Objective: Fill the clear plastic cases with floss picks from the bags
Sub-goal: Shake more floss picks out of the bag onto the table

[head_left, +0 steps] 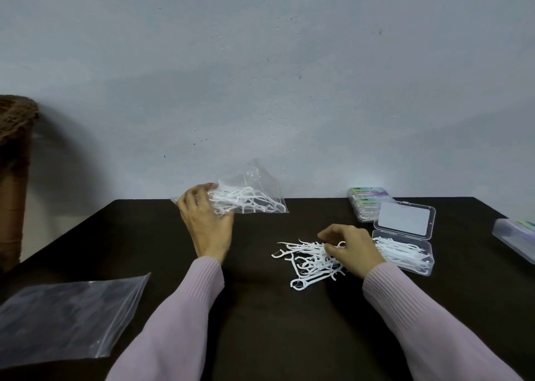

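Dark brown table (260,322) set against a pale grey-blue wall (260,62), faintly speckled; a brown woven basket (16,114) at the far left edge. Left hand (207,221) grips the end of a clear bag (252,195) of floss picks at the table's far edge, while the right hand (351,247) rests with curled fingers pinching into a loose pile of floss picks (309,260) mid-table. Just right of it lies an open clear case (405,236), partly filled; closed cases (366,204) stacked behind, another case (515,236) far right, an empty flat bag (69,320) near left.
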